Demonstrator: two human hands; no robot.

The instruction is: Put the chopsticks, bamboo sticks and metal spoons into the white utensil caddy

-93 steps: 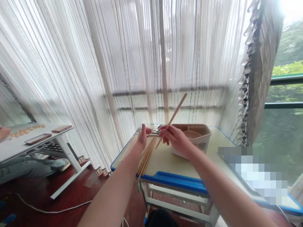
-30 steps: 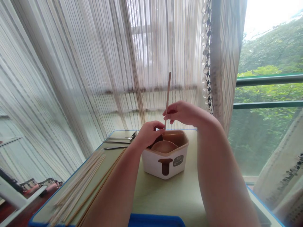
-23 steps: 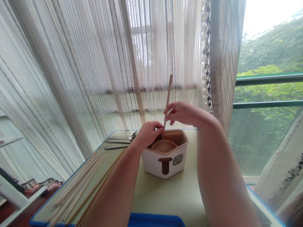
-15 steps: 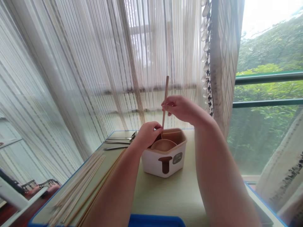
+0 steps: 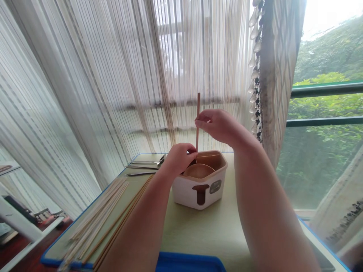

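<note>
Sheer striped curtain; dark railing; sunlit greenery; dark reddish floor

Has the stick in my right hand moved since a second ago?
Yes, down: the top of the stick now stands less far above the far edge of the table.

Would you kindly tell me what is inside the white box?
Brown dividers, one curved. The left hand covers part of the left section; whether the stick reaches in is hidden.
</note>
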